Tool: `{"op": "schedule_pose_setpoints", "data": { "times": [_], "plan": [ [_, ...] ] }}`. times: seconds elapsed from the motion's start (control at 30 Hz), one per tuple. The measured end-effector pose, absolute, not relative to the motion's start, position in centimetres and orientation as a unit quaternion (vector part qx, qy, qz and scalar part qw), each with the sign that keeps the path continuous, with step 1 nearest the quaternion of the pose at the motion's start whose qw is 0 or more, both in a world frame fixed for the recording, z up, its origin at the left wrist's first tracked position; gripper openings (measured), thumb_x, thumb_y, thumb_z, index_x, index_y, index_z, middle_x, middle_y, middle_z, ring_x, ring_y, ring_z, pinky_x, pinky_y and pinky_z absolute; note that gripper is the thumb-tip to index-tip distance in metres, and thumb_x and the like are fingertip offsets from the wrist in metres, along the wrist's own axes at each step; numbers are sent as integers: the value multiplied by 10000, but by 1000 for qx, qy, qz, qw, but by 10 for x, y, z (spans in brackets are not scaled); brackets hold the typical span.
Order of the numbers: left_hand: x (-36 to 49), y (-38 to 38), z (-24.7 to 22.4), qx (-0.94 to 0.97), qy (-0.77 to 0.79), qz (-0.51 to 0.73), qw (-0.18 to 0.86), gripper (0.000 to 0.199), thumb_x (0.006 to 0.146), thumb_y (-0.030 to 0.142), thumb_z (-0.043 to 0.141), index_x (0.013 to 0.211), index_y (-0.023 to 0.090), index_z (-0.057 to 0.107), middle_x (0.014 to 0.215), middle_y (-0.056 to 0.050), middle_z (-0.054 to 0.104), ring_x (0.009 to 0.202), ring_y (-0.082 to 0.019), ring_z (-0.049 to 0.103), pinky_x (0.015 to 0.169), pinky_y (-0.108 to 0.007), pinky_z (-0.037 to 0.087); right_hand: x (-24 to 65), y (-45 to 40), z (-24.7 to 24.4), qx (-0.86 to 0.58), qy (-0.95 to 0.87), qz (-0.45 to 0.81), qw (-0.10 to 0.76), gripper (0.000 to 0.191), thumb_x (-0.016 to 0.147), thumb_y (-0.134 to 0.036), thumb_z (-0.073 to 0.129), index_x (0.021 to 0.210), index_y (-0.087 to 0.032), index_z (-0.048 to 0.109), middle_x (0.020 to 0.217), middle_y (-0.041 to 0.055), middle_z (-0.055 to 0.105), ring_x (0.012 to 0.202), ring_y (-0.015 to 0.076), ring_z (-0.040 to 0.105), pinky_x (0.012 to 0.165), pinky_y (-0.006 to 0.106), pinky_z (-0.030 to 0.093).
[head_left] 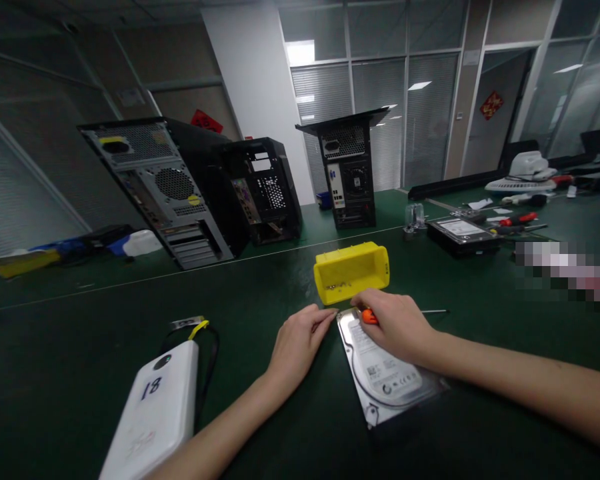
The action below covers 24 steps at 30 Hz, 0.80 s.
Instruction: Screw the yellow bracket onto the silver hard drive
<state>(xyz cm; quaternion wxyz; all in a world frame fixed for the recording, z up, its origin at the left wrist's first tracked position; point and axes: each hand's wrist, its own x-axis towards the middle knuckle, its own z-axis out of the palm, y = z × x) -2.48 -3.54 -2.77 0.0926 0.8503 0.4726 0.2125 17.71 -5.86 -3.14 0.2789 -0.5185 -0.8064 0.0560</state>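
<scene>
Through the head camera I have both of my hands over the dark green surface point(260, 287). My left hand point(297, 343) has its thumb and forefinger pinched together right by the upper left corner of the hard drive point(387, 373); I cannot tell whether anything small sits between the fingertips. My right hand point(400, 327) is closed around the orange handle of a screwdriver point(369, 317), above the top end of the drive, with the metal shaft sticking out to the right beyond the hand. The hard drive lies flat in front of me, its labelled face up and set at a slant.

Just beyond my hands is a yellow bin point(351, 270) with a few small metal bits inside. To the left I see a white device point(155, 407) marked 18, with a black cord point(213, 360) and a yellow tie point(199, 329) at its far end.

Farther back, three computer cases stand upright: a large one point(175, 193) on the left, an opened one point(265, 193) beside it, and a third point(349, 173) nearer the middle. On the right I make out a clear plastic piece point(414, 217), a second drive point(463, 233) with a white label, and a red-handled tool point(520, 219) beyond it.
</scene>
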Motion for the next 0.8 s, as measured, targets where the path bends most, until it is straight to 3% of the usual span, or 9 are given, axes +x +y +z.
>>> {"op": "schedule_pose_setpoints", "data": {
  "times": [0.8],
  "plan": [
    [-22,-41,-29,865,474,168,-12,293,937,299,388,1100,251,626,868,-26,589,751,-169,570,645,-267,421,179,-59,-31,-509,-810,58,284,194,839,-251,480,994,-200,584,964,27,638,845,169,600,724,323,476]
  ]
}}
